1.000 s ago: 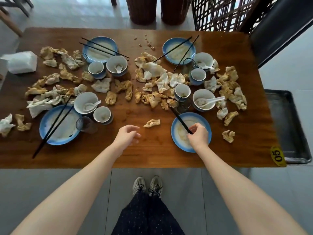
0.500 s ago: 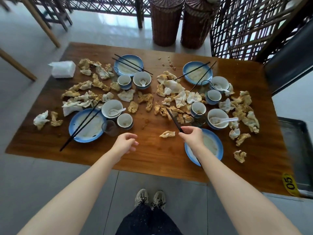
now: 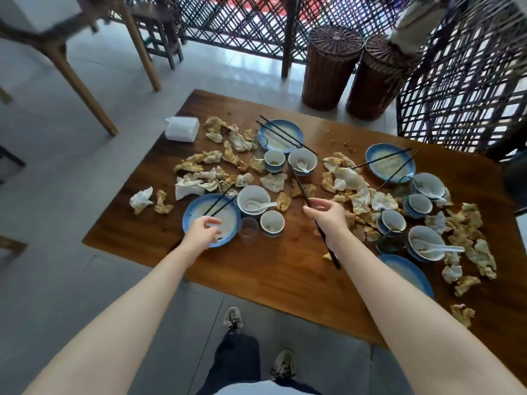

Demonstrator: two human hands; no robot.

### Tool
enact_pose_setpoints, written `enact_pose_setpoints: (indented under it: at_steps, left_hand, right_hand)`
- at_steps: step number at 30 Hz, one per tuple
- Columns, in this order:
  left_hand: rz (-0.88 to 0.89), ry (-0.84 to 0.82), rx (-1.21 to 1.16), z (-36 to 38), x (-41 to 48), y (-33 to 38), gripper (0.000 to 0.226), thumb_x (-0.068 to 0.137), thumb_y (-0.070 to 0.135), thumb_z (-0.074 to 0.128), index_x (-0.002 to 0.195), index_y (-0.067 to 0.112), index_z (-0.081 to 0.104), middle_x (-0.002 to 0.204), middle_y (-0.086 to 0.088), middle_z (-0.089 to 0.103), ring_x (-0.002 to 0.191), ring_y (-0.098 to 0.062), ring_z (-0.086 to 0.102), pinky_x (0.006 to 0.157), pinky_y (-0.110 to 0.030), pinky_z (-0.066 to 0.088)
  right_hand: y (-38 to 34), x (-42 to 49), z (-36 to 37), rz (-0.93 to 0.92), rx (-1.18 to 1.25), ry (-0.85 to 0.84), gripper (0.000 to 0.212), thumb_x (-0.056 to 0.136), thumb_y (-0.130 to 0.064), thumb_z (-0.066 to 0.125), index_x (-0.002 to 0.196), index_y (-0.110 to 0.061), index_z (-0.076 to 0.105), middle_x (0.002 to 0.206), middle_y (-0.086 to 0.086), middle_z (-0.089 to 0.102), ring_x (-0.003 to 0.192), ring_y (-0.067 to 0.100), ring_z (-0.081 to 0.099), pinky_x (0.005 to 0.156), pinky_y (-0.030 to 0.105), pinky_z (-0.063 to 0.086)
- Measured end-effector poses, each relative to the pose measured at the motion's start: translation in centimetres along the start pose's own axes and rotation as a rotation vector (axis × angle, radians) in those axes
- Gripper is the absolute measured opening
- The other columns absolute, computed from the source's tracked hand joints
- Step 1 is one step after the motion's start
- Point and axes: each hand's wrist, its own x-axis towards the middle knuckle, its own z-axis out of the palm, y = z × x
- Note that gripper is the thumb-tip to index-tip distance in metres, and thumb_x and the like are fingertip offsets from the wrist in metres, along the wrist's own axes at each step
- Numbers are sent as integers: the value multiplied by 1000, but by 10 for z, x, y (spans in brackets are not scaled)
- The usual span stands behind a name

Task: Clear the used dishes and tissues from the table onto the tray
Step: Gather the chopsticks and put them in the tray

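The wooden table is strewn with used blue plates, white bowls, cups and several crumpled stained tissues. My right hand grips a pair of black chopsticks above the table's middle; their ends stick out past both sides of the hand. My left hand hovers with loosely curled fingers over the near-left blue plate, close to the black chopsticks lying across it, holding nothing. A white bowl with a spoon and a small cup stand beside that plate. The tray is out of view.
A clear glass stands between the left plate and the cup. A white tissue pack lies at the far left corner. Two wicker baskets and a lattice screen stand behind the table; wooden chair legs are at left.
My right hand lifted the chopsticks off the near-right plate and carried them left. My left hand moved left over the near-left plate. The view swung left, and the tray left the frame.
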Motion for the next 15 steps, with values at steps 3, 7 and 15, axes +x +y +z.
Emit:
enact_pose_setpoints:
  at_steps: [3, 7, 15]
  left_hand:
    - [44, 17, 66, -22, 22, -6, 23, 92, 6, 55, 113, 5, 62, 106, -16, 63, 91, -27, 62, 80, -36, 53]
    - [116, 27, 241, -38, 48, -12, 26, 88, 8, 61, 114, 11, 60, 109, -8, 63, 95, -17, 57, 76, -26, 45]
    - [167, -83, 496, -36, 96, -28, 52, 80, 19, 74, 125, 18, 46, 119, -4, 53, 111, -20, 53, 82, -32, 46]
  right_hand:
    - [-8, 4, 22, 7, -14, 35, 25, 80, -21, 75, 100, -27, 60, 90, -5, 61, 72, 13, 58, 49, 24, 44]
    - [-15, 14, 45, 21, -40, 54, 31, 81, -19, 74, 108, -21, 59, 91, 4, 65, 59, 14, 52, 41, 23, 37]
    - [-8, 39, 72, 148, 35, 106, 32, 84, -18, 71, 114, -16, 58, 94, 12, 66, 55, 13, 46, 40, 23, 33]
